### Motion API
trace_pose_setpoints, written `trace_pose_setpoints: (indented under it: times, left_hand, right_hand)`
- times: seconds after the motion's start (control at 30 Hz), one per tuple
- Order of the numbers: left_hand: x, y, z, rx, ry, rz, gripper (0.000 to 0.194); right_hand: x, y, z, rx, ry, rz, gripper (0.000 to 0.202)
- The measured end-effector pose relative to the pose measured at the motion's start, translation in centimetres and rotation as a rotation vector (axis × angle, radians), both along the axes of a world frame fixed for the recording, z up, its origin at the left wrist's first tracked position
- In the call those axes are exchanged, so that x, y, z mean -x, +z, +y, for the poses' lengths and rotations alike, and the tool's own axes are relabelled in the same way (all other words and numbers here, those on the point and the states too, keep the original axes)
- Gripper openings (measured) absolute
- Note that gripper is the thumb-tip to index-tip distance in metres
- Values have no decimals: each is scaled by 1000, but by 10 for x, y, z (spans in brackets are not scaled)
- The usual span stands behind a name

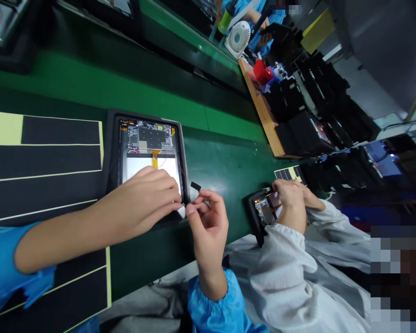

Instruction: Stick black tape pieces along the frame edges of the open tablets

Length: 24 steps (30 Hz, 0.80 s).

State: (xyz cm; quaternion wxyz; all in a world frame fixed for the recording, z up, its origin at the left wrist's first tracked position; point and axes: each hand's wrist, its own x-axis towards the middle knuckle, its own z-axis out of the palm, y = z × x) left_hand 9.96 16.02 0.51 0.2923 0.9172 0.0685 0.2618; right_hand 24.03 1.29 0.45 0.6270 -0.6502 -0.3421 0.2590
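Observation:
An opened tablet (152, 137) lies in a black foam tray (111, 152), its circuit board, orange ribbon cable and white battery showing. My left hand (149, 196) reaches over the lower part of the tablet, fingers pinched at a small white piece (182, 211) by the tray's lower right corner. Close beside it, my right hand (210, 222) has thumb and fingers brought together near the same piece. A small black strip (195, 186) sticks out above the right fingertips and seems held there. Both hands hide the tablet's lower end.
Left lie yellow-backed sheets of wide black strips (62, 157). On the right, a co-worker's hands (293, 196) work on another opened tablet (265, 210). Farther back are a wooden board edge (263, 115), a white fan (238, 38), stacked black trays (301, 125) and another person in blue (273, 18).

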Motion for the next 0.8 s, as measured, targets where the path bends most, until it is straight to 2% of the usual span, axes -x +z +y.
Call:
trace_pose_setpoints:
  times: [0.1, 0.2, 0.23, 0.33, 0.4, 0.47, 0.53, 0.6, 0.7, 0.8]
  left_hand:
    - [-7, 5, 6, 183, -108, 87, 37]
    - [-13, 7, 10, 215, -135, 94, 35]
    - [-14, 7, 10, 189, -90, 51, 35]
    - [-12, 3, 3, 24, 172, -98, 36]
    - [-8, 0, -4, -5, 235, -115, 39]
    - [-4, -3, -10, 123, 153, -58, 37]
    - [-3, -6, -13, 288, 56, 4, 32]
    - [-4, -8, -15, 366, 17, 50, 29]
    - [-7, -11, -14, 309, 35, 67, 31]
    - [-5, -15, -9, 129, 75, 9, 34]
  right_hand:
    - [8, 2, -6, -10, 68, 37, 35]
    - [12, 4, -6, -25, 105, 47, 46]
    - [13, 5, -5, -32, 93, 48, 48]
    - [18, 2, -1, -55, -37, 30, 44]
    - [23, -1, 0, -70, -134, 16, 40]
    - [27, -5, 0, -80, -174, 11, 39]
    - [26, -7, -1, -80, -161, -7, 40]
    - [19, -6, -3, -50, -124, -32, 41]
    - [5, -1, -4, 48, -51, -43, 40]
    - [-3, -2, 0, 98, -41, -34, 40]
